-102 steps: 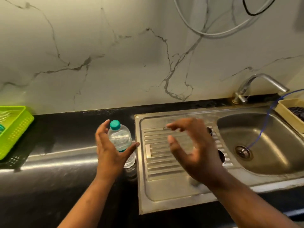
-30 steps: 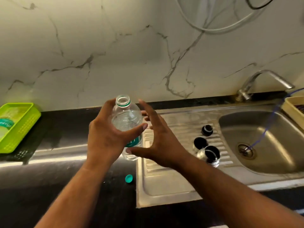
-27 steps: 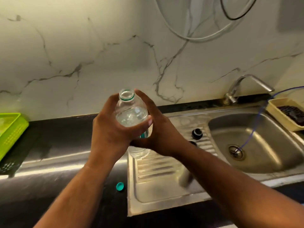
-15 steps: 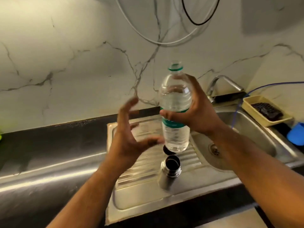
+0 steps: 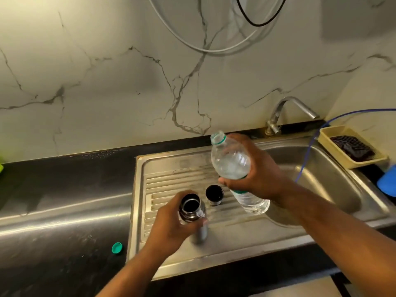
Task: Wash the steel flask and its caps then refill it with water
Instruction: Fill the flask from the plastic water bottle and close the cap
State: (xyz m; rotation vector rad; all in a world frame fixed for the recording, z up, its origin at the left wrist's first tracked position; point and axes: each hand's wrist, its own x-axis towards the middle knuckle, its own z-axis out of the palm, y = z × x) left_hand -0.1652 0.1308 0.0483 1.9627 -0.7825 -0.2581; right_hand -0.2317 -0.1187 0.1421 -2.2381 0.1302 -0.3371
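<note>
Flask (image 5: 190, 207) sits partly hidden by the gripping left hand (image 5: 171, 229), interior dark.

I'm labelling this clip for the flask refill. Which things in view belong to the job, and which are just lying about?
In the job: open steel flask, gripped by the left hand; uncapped clear plastic water bottle, held tilted by the right hand; steel flask cap on the ribbed drainboard.
Lying about: small green bottle cap on the black counter; yellow tray; thin blue tube; steel tap.
</note>
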